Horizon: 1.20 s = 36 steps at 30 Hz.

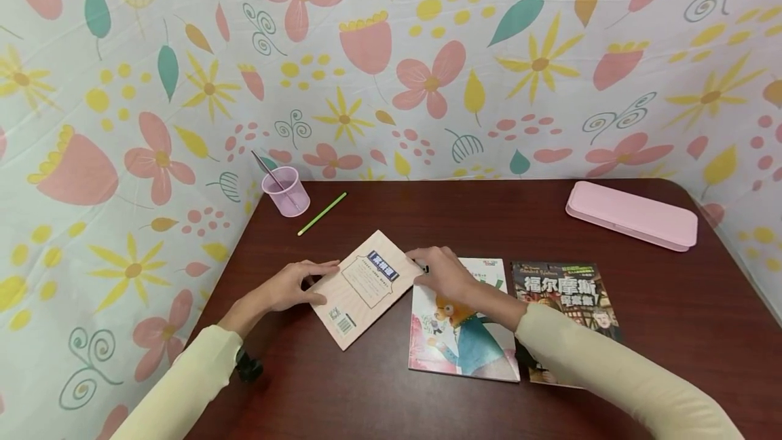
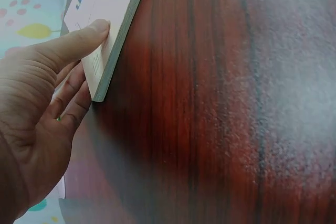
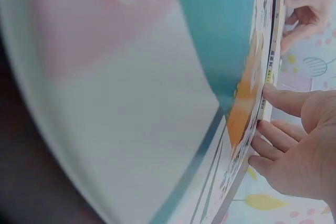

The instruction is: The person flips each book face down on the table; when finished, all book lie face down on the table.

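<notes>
A thin pink booklet [image 1: 360, 287] lies askew on the dark red table [image 1: 427, 216]. My left hand [image 1: 293, 285] holds its left edge. The thumb [image 2: 79, 40] presses on the cover and the other fingers [image 2: 73, 103] curl along the booklet's [image 2: 105, 3] side. My right hand [image 1: 441, 273] grips the right corner, where the booklet overlaps a picture book with a bear [image 1: 458, 331]. In the right wrist view the thumb [image 3: 286, 100] meets the booklet's edge [image 3: 270, 72], and the fingers [image 3: 270, 142] lie against the picture book [image 3: 157, 103].
A dark-covered book [image 1: 565, 297] lies right of the picture book. A pink pencil case [image 1: 632, 214] sits at the back right. A pink cup [image 1: 285, 190] and a green pencil [image 1: 322, 214] are at the back left. Floral cloth walls [image 1: 122, 155] surround the table.
</notes>
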{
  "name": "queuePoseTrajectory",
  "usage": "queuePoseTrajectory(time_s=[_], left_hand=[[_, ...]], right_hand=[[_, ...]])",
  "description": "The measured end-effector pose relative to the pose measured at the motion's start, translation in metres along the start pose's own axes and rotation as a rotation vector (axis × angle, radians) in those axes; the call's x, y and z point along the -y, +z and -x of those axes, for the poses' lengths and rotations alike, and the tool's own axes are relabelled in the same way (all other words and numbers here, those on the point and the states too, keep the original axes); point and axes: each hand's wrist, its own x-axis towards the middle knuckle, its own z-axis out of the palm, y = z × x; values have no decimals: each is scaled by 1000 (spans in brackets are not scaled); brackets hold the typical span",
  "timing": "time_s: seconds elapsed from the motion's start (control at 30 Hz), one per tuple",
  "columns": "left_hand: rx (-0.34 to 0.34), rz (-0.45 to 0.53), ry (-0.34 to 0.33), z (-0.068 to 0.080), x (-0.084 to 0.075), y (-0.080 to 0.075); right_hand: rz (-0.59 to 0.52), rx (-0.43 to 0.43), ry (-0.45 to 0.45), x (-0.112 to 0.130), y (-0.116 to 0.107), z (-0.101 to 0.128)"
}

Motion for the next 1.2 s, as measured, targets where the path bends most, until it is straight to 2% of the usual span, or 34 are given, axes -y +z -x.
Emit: queuePoseTrajectory(time_s=[0.3,0.57,0.87,1.2], left_hand=[[-12,-9,-61,7,0,1],[-34,-15,-2,13,2,2],[-38,-5,-27,18,0,7],[-44,-4,-43,20,-4,11]], right_hand=[[10,-30,-29,-4,2,-18],[24,-27,-7,-6,4,-30],[36,-20,-38,-10,9,-41],[10,34,-9,-10,5,-48]])
